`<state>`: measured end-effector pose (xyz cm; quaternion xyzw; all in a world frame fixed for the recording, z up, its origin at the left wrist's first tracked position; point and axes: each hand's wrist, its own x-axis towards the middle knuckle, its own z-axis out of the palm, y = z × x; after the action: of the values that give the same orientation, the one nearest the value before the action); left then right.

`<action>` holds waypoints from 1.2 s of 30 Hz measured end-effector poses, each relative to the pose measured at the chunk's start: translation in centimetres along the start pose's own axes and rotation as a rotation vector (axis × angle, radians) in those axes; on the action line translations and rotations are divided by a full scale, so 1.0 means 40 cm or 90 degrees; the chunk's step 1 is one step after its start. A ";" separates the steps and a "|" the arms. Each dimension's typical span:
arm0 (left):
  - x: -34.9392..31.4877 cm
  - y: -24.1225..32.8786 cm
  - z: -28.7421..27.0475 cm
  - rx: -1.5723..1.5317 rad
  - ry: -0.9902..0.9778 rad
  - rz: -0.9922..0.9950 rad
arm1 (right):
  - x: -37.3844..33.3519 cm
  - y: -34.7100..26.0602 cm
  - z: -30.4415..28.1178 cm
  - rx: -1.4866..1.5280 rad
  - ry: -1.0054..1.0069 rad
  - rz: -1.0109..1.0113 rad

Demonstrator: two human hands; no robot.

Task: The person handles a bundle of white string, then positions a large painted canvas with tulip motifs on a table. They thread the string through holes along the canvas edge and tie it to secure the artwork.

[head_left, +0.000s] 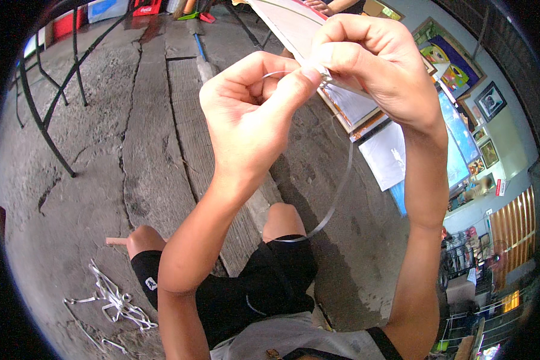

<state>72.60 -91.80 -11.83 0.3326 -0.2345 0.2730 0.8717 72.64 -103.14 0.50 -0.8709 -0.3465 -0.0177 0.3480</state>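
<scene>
Both of my hands are raised in front of me, their fingertips almost meeting. My left hand (255, 108) is closed, thumb pressed to the bent index finger, pinching a thin pale strip (341, 198). A short loop of it arches over the left fingers, and a long length curves down towards my lap. My right hand (381, 66) is closed too, thumb and index finger pressed together beside the left thumb tip. Between the fingertips the strip looks bunched or knotted; the exact detail is too small to tell. A long pale panel (288, 30) with a thin edge lies just behind the fingers.
A tangle of white strips (117, 303) lies on the floor at lower left. Dark metal legs (42, 120) stand at upper left. Framed pictures (491, 101) and boards (385, 159) line the right side. Another person's hand (321, 7) rests at the panel's far end.
</scene>
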 end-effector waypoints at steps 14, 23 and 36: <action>0.009 -0.015 -0.013 -0.071 -0.055 0.030 | 0.011 0.023 -0.013 0.205 -0.071 0.014; 0.008 -0.029 -0.018 -0.101 -0.064 0.028 | 0.015 0.041 -0.013 0.233 -0.078 0.051; 0.011 -0.016 -0.031 -0.048 -0.041 -0.003 | 0.031 0.021 -0.041 -0.014 -0.050 -0.015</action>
<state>73.61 -91.18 -12.68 0.3084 -0.2720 0.2513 0.8762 74.45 -103.85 1.57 -0.8706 -0.3698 0.0092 0.3244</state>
